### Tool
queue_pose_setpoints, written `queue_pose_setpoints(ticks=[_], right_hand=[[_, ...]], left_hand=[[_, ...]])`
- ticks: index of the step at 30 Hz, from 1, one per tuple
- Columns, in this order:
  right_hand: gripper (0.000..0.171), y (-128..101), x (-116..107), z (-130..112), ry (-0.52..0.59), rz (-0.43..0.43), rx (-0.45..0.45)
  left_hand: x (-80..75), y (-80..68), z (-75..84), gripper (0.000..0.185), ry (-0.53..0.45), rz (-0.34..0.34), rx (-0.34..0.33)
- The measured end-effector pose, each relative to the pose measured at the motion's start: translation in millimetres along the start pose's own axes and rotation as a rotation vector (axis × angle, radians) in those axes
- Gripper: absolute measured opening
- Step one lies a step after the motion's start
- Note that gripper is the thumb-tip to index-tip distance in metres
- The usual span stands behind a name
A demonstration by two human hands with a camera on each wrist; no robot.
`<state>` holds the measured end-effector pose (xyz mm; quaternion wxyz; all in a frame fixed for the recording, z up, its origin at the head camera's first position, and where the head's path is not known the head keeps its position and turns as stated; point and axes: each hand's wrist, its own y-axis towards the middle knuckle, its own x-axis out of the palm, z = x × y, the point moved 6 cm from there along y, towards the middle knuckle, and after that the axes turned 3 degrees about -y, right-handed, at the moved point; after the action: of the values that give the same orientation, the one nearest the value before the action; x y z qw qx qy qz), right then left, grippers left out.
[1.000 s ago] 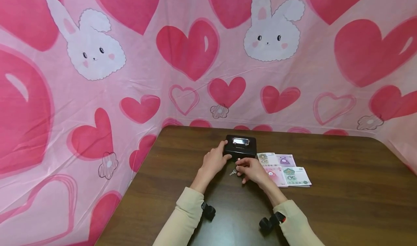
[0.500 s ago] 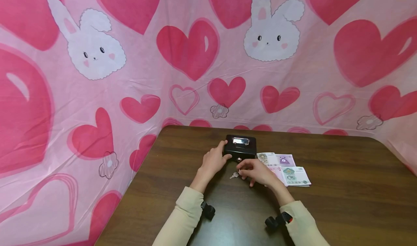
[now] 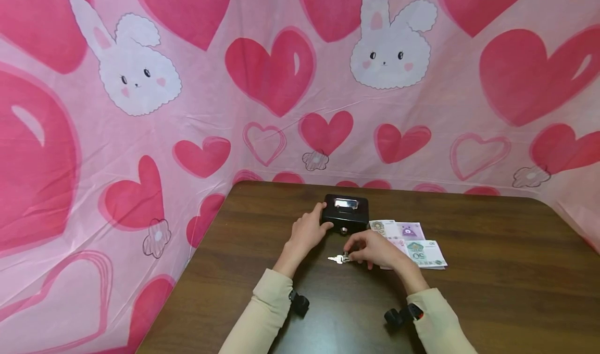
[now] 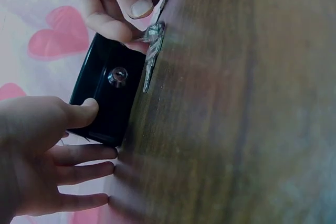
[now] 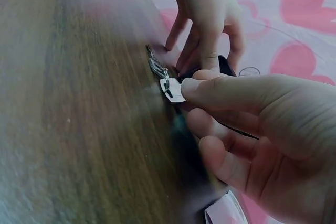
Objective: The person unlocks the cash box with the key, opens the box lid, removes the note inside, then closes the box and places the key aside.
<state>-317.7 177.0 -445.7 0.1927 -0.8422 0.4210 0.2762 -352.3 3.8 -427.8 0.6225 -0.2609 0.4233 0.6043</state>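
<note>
Since the earlier frames, the keys (image 3: 338, 259) have been drawn back from the lock (image 3: 344, 230) toward the lower centre of the head view; they now lie low against the table (image 3: 492, 291), well clear of the keyhole. The right hand (image 3: 375, 250) pinches the key bow between thumb and forefinger, the other fingers loosely curled. At least two keys hang on one small ring; the wrist views blur the exact count.

One black cash box (image 3: 346, 212), lid down, sits at centre frame, just above the keys. The left hand (image 3: 307, 232) steadies it: thumb against the front face beside the lock, fingers relaxed along the left end. This bracing likely prevents the box from sliding.

Right of the box, banknotes (image 3: 414, 244) lie flat and overlapping, about four visible. A pink backdrop (image 3: 140, 135) with hearts and two rabbits fills the upper frame.
</note>
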Motion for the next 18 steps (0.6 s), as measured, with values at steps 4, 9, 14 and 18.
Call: queue_pose_setpoints(ticks=[4,9,14,18], right_hand=[[0.016,0,-3,-1,-0.021,0.003,-0.012],[0.018,-2,-13,-2,-0.06,0.052,-0.042],[0.02,-7,-26,-1,-0.088,0.11,-0.036],[0.02,-12,-38,-1,-0.113,0.18,-0.026]], left_hand=[[0.1,0.1,1.1,0.055,0.033,0.015,0.011],[-0.3,-0.1,1.2,0.055,0.045,0.021,0.009],[-1.7,-1.0,0.1,0.055,0.028,0.01,-0.012],[-1.0,-0.6,-1.9,0.058,0.008,-0.012,-0.032]])
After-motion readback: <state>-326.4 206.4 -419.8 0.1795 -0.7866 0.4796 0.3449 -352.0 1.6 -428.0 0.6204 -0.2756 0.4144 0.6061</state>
